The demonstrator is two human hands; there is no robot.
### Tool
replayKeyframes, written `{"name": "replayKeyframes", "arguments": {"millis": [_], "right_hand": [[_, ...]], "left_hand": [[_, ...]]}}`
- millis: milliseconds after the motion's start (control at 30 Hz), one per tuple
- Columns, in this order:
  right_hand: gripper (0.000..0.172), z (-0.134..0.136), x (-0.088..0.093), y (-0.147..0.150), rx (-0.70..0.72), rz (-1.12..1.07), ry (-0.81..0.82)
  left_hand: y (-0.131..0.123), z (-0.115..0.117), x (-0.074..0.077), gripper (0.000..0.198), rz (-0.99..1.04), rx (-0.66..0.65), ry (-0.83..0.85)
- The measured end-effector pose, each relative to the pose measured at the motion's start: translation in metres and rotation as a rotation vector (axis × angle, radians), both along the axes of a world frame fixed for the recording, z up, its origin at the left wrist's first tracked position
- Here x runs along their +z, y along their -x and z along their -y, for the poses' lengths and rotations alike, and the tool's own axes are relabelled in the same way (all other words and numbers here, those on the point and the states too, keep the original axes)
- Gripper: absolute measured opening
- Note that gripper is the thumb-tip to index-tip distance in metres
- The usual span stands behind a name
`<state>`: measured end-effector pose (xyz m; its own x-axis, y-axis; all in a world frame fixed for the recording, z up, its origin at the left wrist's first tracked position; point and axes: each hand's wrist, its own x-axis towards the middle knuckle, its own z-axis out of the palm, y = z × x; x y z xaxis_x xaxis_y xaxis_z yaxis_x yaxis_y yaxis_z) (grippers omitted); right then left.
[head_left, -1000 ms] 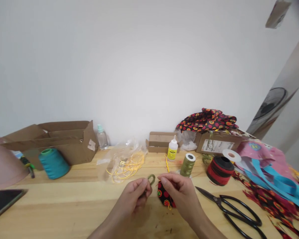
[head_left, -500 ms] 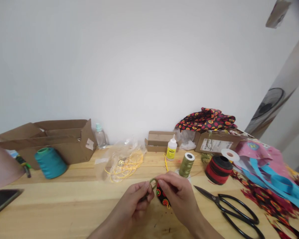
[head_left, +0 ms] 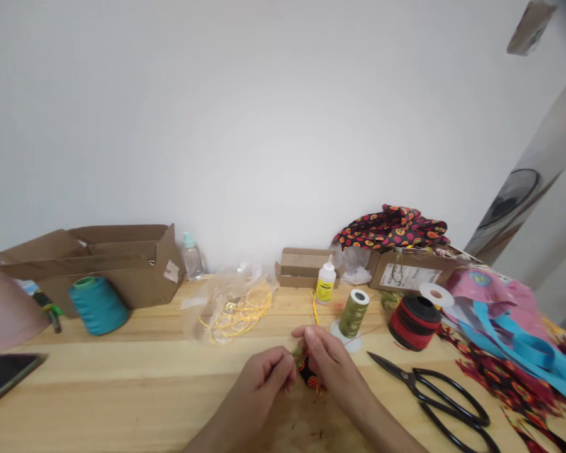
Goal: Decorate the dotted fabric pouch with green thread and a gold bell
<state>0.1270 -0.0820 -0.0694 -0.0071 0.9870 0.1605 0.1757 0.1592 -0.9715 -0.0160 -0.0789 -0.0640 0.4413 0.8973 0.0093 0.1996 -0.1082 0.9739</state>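
Close together above the near part of the table are my two hands. My left hand point(head_left: 270, 379) is closed, thumb and index finger pinching a thin olive-green cord point(head_left: 297, 352). My right hand point(head_left: 334, 365) curls around a small black fabric piece point(head_left: 310, 377) with red and orange round prints, its fingers bent over the cord's upper end. That hand hides much of the fabric piece, and a bit of yellow-orange thread shows at its lower edge. Right of the hands lie large black scissors point(head_left: 409, 379), blades pointing left. An olive thread spool point(head_left: 353, 313) stands just beyond my right hand.
A glue bottle point(head_left: 326, 281), a small open carton point(head_left: 306, 258) and yellow cord point(head_left: 245, 314) on clear plastic are farther back. A teal thread cone point(head_left: 99, 306) and a phone point(head_left: 9, 377) are left. Red-black ribbon point(head_left: 415, 324) and blue strips point(head_left: 532, 349) are right.
The green cord's loop, plainly seen between my hands before, is now mostly covered. My right fingers have shifted over it, and my left hand has moved slightly right.
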Motion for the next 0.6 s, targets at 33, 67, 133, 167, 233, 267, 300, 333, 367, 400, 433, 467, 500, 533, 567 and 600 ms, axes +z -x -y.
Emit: {"name": "replayKeyframes", "arguments": {"millis": [33,67,133,167,233,267,300,333,367,400,433,467,500,533,567,600], "right_hand": [[0.045,0.0,0.0,0.0,0.014,-0.017,0.047],[0.049,-0.001,0.0,0.0,0.036,-0.032,0.094],[0.054,-0.002,0.0,0.0,0.1,-0.056,0.186],[0.055,-0.002,0.0,0.0,0.124,-0.063,0.221],[0.05,-0.003,0.001,0.001,0.147,-0.066,0.269],[0.046,-0.002,0.002,0.001,0.149,-0.068,0.284],[0.041,-0.002,0.002,0.001,0.152,-0.076,0.297],[0.037,-0.002,0.003,0.001,0.156,-0.088,0.31],[0.034,-0.001,0.004,0.001,0.161,-0.104,0.324],[0.031,0.0,0.004,0.001,0.162,-0.121,0.34],[0.03,0.0,0.005,0.001,0.161,-0.134,0.351],[0.029,0.0,0.005,0.002,0.155,-0.141,0.351],[0.028,0.0,0.004,0.002,0.148,-0.144,0.339],[0.028,0.0,0.004,0.002,0.14,-0.146,0.317],[0.028,0.0,0.004,0.002,0.132,-0.151,0.292],[0.028,0.0,0.004,0.002,0.121,-0.162,0.273]], "left_hand": [[0.001,0.001,0.0,0.033,-0.048,-0.008,-0.067],[0.002,0.002,0.0,0.032,-0.093,-0.023,-0.129],[0.003,0.003,0.002,0.03,-0.175,-0.063,-0.224],[0.003,0.003,0.003,0.029,-0.207,-0.084,-0.261],[0.003,0.003,0.006,0.025,-0.252,-0.11,-0.326],[0.002,0.003,0.007,0.023,-0.263,-0.123,-0.351],[0.002,0.003,0.008,0.021,-0.269,-0.136,-0.369],[0.001,0.002,0.008,0.02,-0.27,-0.15,-0.383],[0.001,0.002,0.009,0.019,-0.269,-0.163,-0.392],[0.001,0.002,0.009,0.019,-0.27,-0.174,-0.397],[0.0,0.002,0.01,0.019,-0.272,-0.18,-0.4],[0.0,0.002,0.01,0.019,-0.28,-0.178,-0.401],[0.0,0.002,0.01,0.019,-0.29,-0.172,-0.399],[0.0,0.002,0.01,0.019,-0.299,-0.164,-0.397],[0.0,0.002,0.01,0.018,-0.304,-0.155,-0.391],[0.0,0.002,0.01,0.018,-0.307,-0.144,-0.387]]}}
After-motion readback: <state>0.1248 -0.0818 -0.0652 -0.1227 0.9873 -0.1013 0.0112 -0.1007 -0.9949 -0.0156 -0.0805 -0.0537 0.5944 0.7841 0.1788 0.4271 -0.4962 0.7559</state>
